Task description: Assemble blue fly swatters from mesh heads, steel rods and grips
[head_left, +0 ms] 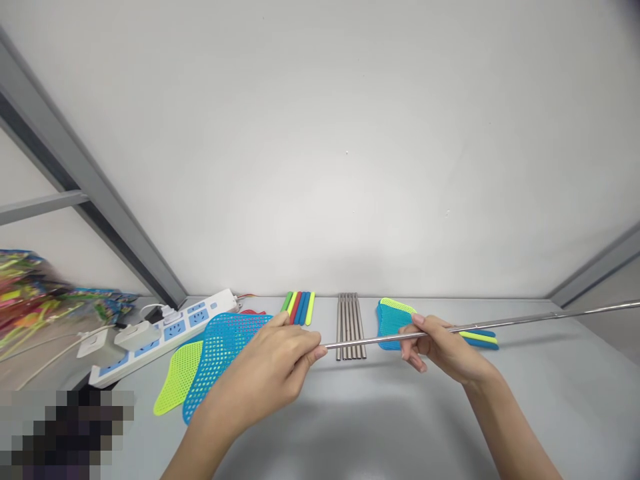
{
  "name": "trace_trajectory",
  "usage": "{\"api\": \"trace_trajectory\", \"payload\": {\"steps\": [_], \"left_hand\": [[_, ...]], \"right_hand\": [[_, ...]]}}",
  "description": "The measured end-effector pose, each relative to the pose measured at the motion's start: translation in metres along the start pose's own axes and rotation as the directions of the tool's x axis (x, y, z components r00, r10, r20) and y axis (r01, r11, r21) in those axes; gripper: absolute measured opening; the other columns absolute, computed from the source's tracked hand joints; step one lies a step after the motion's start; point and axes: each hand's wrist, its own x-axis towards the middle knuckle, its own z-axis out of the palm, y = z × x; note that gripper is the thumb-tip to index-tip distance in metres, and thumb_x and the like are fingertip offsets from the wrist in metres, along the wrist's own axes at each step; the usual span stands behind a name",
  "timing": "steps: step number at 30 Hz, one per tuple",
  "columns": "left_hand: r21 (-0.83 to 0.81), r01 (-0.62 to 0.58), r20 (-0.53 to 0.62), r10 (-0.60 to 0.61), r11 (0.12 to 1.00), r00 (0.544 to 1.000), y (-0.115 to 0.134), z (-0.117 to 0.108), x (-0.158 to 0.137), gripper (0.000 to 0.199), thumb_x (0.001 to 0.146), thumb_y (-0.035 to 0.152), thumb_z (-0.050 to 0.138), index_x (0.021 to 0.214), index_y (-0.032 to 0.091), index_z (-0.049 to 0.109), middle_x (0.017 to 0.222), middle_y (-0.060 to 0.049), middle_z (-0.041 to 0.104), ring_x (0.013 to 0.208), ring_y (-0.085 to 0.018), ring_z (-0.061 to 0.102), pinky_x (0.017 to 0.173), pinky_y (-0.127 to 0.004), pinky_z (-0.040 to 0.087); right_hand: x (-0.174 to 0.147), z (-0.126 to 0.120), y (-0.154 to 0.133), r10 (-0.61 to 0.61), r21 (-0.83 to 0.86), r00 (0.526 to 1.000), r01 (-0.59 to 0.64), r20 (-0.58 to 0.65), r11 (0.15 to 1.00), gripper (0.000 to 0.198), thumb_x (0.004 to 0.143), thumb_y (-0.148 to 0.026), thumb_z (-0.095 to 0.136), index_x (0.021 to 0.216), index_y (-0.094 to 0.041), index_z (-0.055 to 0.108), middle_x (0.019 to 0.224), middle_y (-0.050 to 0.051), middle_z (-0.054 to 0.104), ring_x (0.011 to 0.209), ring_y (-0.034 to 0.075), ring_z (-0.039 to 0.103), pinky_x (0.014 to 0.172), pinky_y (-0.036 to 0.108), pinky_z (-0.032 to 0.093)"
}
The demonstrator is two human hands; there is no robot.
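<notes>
A thin telescopic metal rod (pixel 385 339), pulled out long, stretches from the middle toward the right edge, above the table. My left hand (pixel 273 370) is closed on its left end, thumb and fingers pinching it. Further right, my right hand (pixel 440 343) holds the rod between thumb and fingers, with the other fingers curled loosely below. Behind my left hand lie blue mesh fly-swatter heads (pixel 207 380) and a yellow-green one (pixel 177 380). More blue mesh heads (pixel 390 323) are stacked beside my right hand, partly hidden by it.
Several collapsed metal rods (pixel 351 327) lie side by side at the back, right of coloured handles (pixel 303 308). More handles (pixel 483 339) lie behind my right wrist. A white power strip (pixel 173 330) with plugs and cables sits left, near colourful packets (pixel 40 300). A wall rises behind.
</notes>
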Motion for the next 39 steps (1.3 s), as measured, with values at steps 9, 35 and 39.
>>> {"api": "trace_trajectory", "payload": {"steps": [9, 35, 39], "left_hand": [[-0.02, -0.022, -0.016, 0.021, 1.0, 1.0, 0.006, 0.0, 0.002, 0.03, 0.084, 0.026, 0.029, 0.055, 0.018, 0.034, 0.05, 0.004, 0.042, 0.05, -0.011, 0.033, 0.061, -0.029, 0.028], [0.017, -0.035, -0.034, 0.035, 0.999, 0.999, 0.013, -0.001, 0.004, 0.031, 0.084, 0.027, 0.029, 0.055, 0.018, 0.032, 0.049, 0.004, 0.04, 0.049, -0.011, 0.029, 0.061, -0.029, 0.029], [0.012, -0.03, -0.036, 0.03, 0.999, 0.999, 0.015, -0.002, 0.006, 0.03, 0.084, 0.025, 0.029, 0.054, 0.018, 0.032, 0.048, 0.004, 0.04, 0.048, -0.011, 0.027, 0.061, -0.029, 0.029]], "right_hand": [[0.002, 0.009, -0.002, -0.017, -0.005, 0.999, 0.018, 0.033, 1.0, 0.055, 0.082, -0.044, 0.025, 0.061, -0.011, 0.062, 0.043, 0.002, 0.044, 0.042, 0.011, 0.042, 0.049, 0.027, 0.033], [0.005, 0.024, -0.007, -0.029, -0.023, 0.992, 0.032, 0.121, 0.999, 0.052, 0.084, -0.04, 0.023, 0.065, -0.011, 0.061, 0.052, 0.003, 0.049, 0.046, 0.01, 0.044, 0.054, 0.027, 0.036], [0.004, 0.025, -0.008, -0.03, -0.037, 0.991, 0.035, 0.127, 0.999, 0.049, 0.084, -0.038, 0.025, 0.065, -0.011, 0.061, 0.052, 0.003, 0.048, 0.047, 0.01, 0.044, 0.055, 0.027, 0.037]]}}
